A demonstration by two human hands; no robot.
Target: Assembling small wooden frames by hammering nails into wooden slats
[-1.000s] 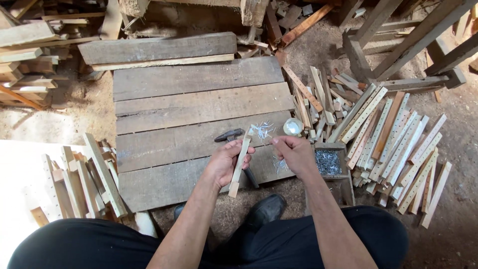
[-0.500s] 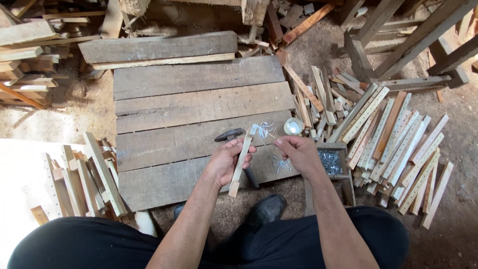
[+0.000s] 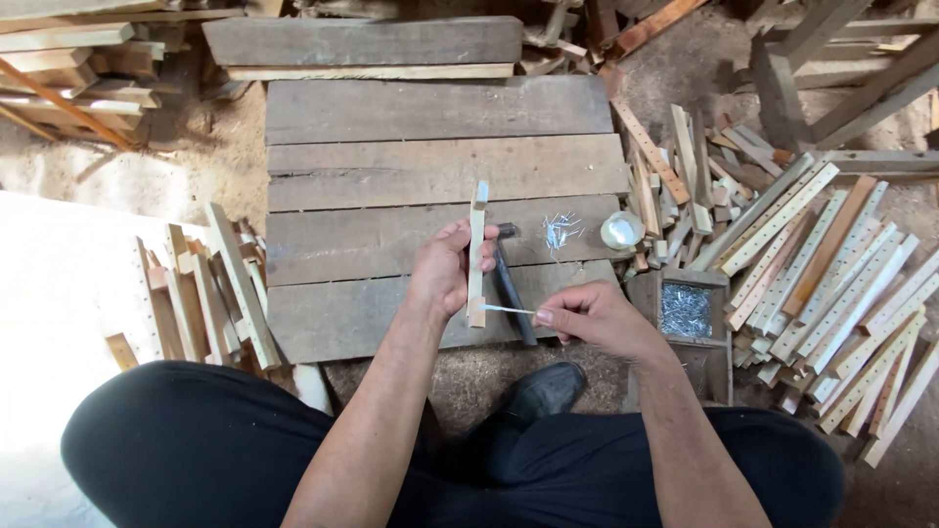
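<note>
Fingers of the left hand [image 3: 445, 274] are gripping a pale narrow wooden slat [image 3: 477, 252] above the grey plank platform [image 3: 391, 176]; the right hand [image 3: 592, 318] is pinching a thin white stick [image 3: 507, 309] against the slat's lower end.

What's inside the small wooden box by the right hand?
The wooden box holds a heap of thin silvery nails, just beyond the right hand. The nails cover its bottom, so anything beneath them cannot be seen.

Sawdust-strewn dirt floor [image 3: 176, 176], daylit
</note>
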